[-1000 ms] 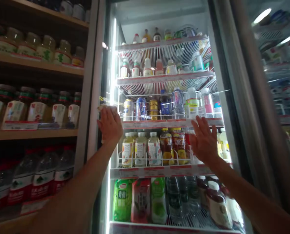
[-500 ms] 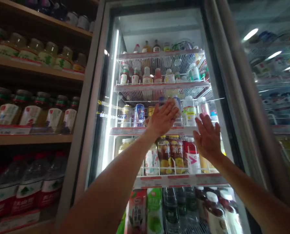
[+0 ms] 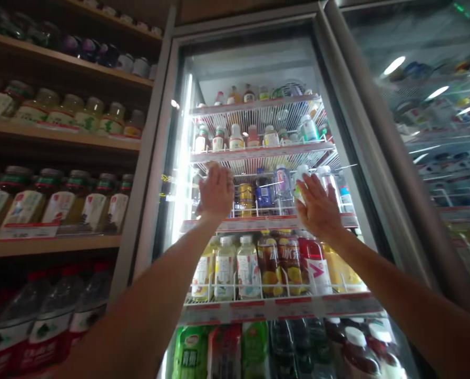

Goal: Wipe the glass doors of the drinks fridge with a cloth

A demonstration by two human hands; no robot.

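Observation:
My left hand (image 3: 216, 196) is raised against the glass door (image 3: 254, 55) of a lit drinks fridge, fingers stretched upward. A small pale cloth (image 3: 211, 166) shows at its fingertips, mostly covered by the hand and a little blurred. Farther right, my right hand (image 3: 317, 206) is spread flat against the same glass with nothing in it. Behind the glass, a gold can (image 3: 245, 200) and a blue-labelled bottle (image 3: 264, 190) stand on the shelf level with my hands.
Wooden shelves (image 3: 61, 247) with rows of bottles stand on the left. A metal door frame (image 3: 371, 142) separates this door from another glass-fronted fridge (image 3: 436, 131) on the right. Below my hands, more shelves hold bottled drinks and cartons (image 3: 191, 350).
My left hand has swept left across the glass with the cloth. My right hand stays spread on the glass, slightly left in the picture. The view has tilted a little upward.

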